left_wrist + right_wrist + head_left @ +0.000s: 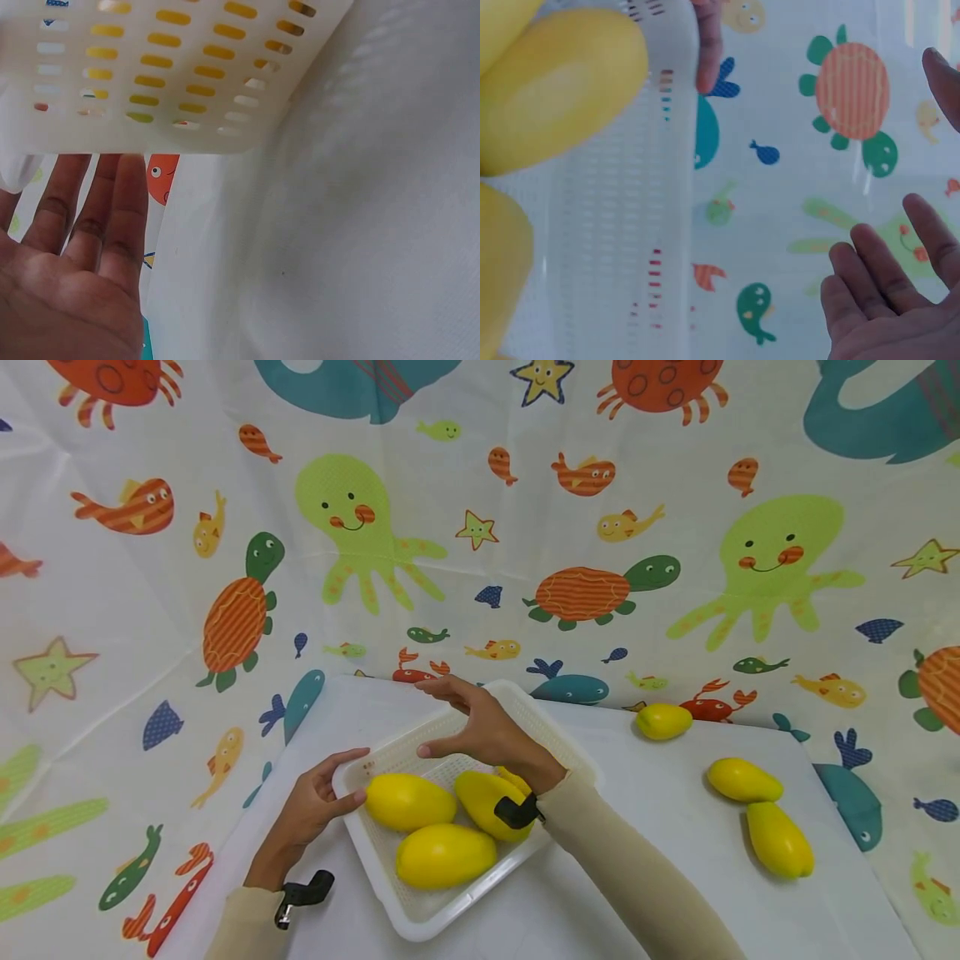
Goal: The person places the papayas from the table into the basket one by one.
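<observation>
A white perforated plastic basket [420,928] sits at an angle on the table, with several smooth yellow oblong fruits [446,857] inside, one partly hidden behind the right wrist. At the basket's left corner my left hand [311,806] holds the rim, its thumb over the edge and its fingers along the outside. In the left wrist view, those fingers [124,225] reach up against the slotted wall. My right hand [487,731] hovers over the basket's far part, thumb and fingers spread apart and holding nothing. The right wrist view shows its open palm [907,330] beyond the basket wall.
On the table's right side lie a yellow fruit [663,722] near the back and two more, one fruit [742,780] close to the other [780,841]. A sea-animal print curtain [480,602] hangs behind the white table [637,868].
</observation>
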A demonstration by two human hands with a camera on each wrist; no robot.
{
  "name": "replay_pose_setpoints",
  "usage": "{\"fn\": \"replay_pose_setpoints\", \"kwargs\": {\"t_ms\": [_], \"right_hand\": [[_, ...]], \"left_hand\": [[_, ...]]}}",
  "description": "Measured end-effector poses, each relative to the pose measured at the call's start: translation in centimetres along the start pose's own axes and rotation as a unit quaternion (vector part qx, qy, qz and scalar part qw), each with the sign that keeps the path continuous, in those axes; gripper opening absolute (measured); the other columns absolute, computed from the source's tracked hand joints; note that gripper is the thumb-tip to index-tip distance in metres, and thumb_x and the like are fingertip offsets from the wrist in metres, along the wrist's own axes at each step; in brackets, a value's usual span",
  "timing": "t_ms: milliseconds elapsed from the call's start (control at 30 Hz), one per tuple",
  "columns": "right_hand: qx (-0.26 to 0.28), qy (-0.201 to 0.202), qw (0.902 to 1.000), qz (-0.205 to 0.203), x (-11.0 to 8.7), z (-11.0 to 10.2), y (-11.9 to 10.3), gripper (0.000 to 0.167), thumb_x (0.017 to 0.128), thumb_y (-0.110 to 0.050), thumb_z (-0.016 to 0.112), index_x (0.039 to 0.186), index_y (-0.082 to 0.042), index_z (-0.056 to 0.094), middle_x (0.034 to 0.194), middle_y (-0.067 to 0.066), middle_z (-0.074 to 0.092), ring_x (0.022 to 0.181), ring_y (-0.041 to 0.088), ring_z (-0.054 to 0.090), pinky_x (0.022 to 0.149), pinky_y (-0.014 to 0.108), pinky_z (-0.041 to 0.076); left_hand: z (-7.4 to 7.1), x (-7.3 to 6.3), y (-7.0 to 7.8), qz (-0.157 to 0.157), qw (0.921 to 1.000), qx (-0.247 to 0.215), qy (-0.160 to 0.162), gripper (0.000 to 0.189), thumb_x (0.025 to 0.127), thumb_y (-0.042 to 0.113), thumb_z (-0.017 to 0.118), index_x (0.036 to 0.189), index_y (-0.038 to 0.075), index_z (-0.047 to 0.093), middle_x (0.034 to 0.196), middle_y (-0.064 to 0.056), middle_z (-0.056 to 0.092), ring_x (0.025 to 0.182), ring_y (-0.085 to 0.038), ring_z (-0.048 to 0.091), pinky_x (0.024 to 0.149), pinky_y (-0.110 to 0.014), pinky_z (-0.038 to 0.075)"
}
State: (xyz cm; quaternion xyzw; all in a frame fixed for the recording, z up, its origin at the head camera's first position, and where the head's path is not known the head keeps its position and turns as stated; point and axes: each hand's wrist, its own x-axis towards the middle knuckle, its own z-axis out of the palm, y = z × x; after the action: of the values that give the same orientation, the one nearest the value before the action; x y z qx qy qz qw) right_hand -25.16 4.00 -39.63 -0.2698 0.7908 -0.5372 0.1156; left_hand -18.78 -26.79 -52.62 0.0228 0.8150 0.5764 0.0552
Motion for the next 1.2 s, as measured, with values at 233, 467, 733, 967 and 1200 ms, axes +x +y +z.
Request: {"fn": "replay_pose_setpoints", "kwargs": {"t_ms": [233, 467, 733, 967, 1200], "right_hand": [[-0.004, 0.031, 0.9990, -0.031, -0.4, -1.8, -0.4, 0.079, 0.082, -0.020, 0.094, 0.151, -0.027, 0.057, 0.160, -0.009, 0.052, 0.157, 0.023, 0.039, 0.131, 0.056, 0.032], [-0.024, 0.060, 0.9974, -0.033, -1.1, -3.8, 0.1, 0.082, 0.083, -0.022, 0.093, 0.154, -0.026, 0.054, 0.159, -0.008, 0.052, 0.156, 0.024, 0.040, 0.130, 0.057, 0.034], [-0.043, 0.104, 0.9923, -0.052, -2.0, -6.9, 1.8, 0.084, 0.082, -0.026, 0.094, 0.154, -0.028, 0.052, 0.161, -0.009, 0.051, 0.154, 0.019, 0.041, 0.134, 0.048, 0.028], [-0.038, 0.124, 0.9896, -0.063, -3.1, -9.3, 2.4, 0.085, 0.084, -0.021, 0.093, 0.157, -0.022, 0.050, 0.164, -0.006, 0.047, 0.156, 0.022, 0.039, 0.134, 0.051, 0.027], [-0.042, 0.153, 0.9861, -0.050, -4.2, -11.3, 3.4, 0.084, 0.084, -0.019, 0.093, 0.157, -0.024, 0.051, 0.164, -0.006, 0.047, 0.157, 0.021, 0.038, 0.135, 0.050, 0.024]], "left_hand": [[0.0, -0.1, 0.0, 0.004, 1.0000, -0.008, 0.000, 0.061, 0.098, 0.032, 0.078, 0.154, 0.030, 0.055, 0.167, 0.002, 0.046, 0.129, -0.010, 0.060, 0.104, -0.025, 0.056], [-0.2, 0.0, -0.2, 0.013, 0.9998, -0.012, -0.002, 0.060, 0.098, 0.029, 0.077, 0.154, 0.028, 0.055, 0.168, 0.000, 0.045, 0.127, -0.010, 0.061, 0.103, -0.021, 0.056], [-0.1, 0.0, -0.2, 0.017, 0.9997, -0.017, -0.003, 0.060, 0.098, 0.029, 0.078, 0.154, 0.028, 0.055, 0.166, 0.000, 0.048, 0.127, -0.012, 0.062, 0.102, -0.021, 0.057], [-0.1, 0.0, -0.2, 0.016, 0.9998, -0.013, 0.000, 0.060, 0.098, 0.029, 0.078, 0.154, 0.028, 0.056, 0.166, 0.000, 0.048, 0.128, -0.010, 0.061, 0.103, -0.022, 0.057], [0.0, 0.1, -0.3, 0.019, 0.9997, -0.015, -0.001, 0.061, 0.098, 0.028, 0.078, 0.154, 0.029, 0.056, 0.166, 0.001, 0.048, 0.130, -0.010, 0.061, 0.104, -0.025, 0.057]]}}
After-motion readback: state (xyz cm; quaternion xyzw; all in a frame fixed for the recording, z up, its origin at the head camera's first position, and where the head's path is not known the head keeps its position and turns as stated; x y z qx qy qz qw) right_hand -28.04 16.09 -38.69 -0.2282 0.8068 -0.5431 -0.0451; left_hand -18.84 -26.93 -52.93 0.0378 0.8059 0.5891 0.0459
